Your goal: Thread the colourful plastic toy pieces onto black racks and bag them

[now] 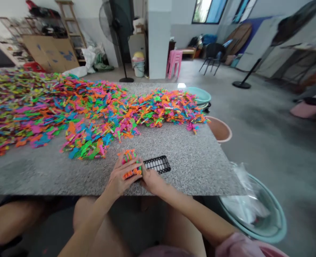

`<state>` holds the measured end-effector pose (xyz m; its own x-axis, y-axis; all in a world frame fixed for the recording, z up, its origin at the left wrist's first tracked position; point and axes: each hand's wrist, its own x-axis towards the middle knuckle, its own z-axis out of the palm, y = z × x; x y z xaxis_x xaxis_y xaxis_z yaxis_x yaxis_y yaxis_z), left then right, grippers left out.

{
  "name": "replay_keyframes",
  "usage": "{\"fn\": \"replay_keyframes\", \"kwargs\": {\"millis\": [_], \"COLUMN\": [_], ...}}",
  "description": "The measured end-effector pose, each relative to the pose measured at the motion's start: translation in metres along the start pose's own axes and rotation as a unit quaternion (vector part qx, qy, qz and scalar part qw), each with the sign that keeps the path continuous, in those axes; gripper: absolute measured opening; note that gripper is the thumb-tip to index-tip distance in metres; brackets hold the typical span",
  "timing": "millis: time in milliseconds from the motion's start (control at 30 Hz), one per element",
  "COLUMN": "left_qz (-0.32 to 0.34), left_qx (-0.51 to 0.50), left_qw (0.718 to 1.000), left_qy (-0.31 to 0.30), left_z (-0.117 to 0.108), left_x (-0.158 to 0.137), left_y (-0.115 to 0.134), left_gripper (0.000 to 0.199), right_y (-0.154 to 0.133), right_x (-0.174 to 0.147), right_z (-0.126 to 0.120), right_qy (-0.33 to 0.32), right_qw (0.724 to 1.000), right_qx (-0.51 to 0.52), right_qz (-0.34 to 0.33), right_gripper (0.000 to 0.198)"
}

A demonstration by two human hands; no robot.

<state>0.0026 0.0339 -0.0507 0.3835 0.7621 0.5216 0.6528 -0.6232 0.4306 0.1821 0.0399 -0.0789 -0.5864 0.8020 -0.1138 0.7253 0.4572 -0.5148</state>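
A compact stack of small bright plastic pieces (132, 172), orange, green and pink, is between my hands near the table's front edge. My left hand (120, 175) wraps the stack from the left, its fingers laid across the front. On the right side, my right hand (150, 178) presses against the stack, and its fingertips are partly hidden. Just beyond the right hand lies a black slotted tray (161, 165), its left end covered by that hand. Farther back spreads a heap of similar plastic pieces (93, 139), some shaped like toy pistols.
The heap runs along the speckled stone table (190, 157). Past its right edge are a pink basin (229, 134), a teal basin (204, 95) and a larger teal tub (279, 228) with clear plastic bags (250, 207). Another person's leg (15, 217) shows at lower left.
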Motion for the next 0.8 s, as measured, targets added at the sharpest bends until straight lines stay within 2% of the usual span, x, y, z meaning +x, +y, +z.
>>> {"fn": "replay_keyframes", "kwargs": {"millis": [33, 100, 133, 167, 233, 267, 333, 433, 533, 600, 667, 800], "left_qz": [0.0, 0.007, 0.011, 0.015, 0.019, 0.022, 0.029, 0.043, 0.03, 0.017, 0.01, -0.008], "left_qx": [0.002, 0.008, 0.009, 0.01, 0.01, 0.013, 0.024, 0.038, 0.036, 0.033, 0.025, 0.0], "left_qw": [1.0, 1.0, 1.0, 1.0, 0.999, 0.999, 0.998, 0.997, 0.998, 0.999, 0.999, 1.0], "left_qy": [0.005, 0.013, 0.018, 0.022, 0.029, 0.033, 0.041, 0.051, 0.039, 0.026, 0.016, 0.002], "left_z": [0.0, 0.001, 0.002, 0.003, 0.004, 0.004, 0.005, 0.005, 0.003, 0.001, -0.001, -0.003], "left_x": [0.0, -0.001, -0.001, -0.002, -0.002, -0.003, -0.003, -0.004, -0.005, -0.004, -0.003, -0.002], "left_y": [-0.002, -0.006, -0.008, -0.009, -0.011, -0.011, -0.012, -0.013, -0.013, -0.011, -0.008, -0.001], "left_gripper": [0.03, 0.029, 0.029, 0.029, 0.03, 0.03, 0.031, 0.03, 0.031, 0.032, 0.032, 0.034], "right_y": [0.014, 0.058, 0.085, 0.114, 0.17, 0.193, 0.224, 0.227, 0.197, 0.176, 0.166, 0.18], "right_x": [0.001, 0.005, 0.006, 0.007, 0.008, 0.009, 0.011, 0.014, 0.013, 0.009, 0.006, 0.011], "right_z": [-0.009, -0.041, -0.063, -0.085, -0.128, -0.144, -0.16, -0.145, -0.108, -0.092, -0.091, -0.115], "right_qy": [0.011, 0.083, 0.138, 0.205, 0.27, 0.262, 0.227, 0.193, 0.171, 0.131, 0.095, 0.059], "right_qw": [1.0, 0.996, 0.985, 0.955, 0.903, 0.889, 0.894, 0.911, 0.924, 0.944, 0.957, 0.953], "right_qx": [0.019, 0.021, -0.018, -0.065, -0.098, -0.122, -0.148, -0.161, -0.168, -0.171, -0.17, -0.252], "right_qz": [-0.013, 0.026, 0.103, 0.204, 0.32, 0.354, 0.357, 0.327, 0.297, 0.248, 0.213, 0.159], "right_gripper": [0.092, 0.093, 0.084, 0.071, 0.062, 0.059, 0.049, 0.042, 0.045, 0.059, 0.067, 0.048]}}
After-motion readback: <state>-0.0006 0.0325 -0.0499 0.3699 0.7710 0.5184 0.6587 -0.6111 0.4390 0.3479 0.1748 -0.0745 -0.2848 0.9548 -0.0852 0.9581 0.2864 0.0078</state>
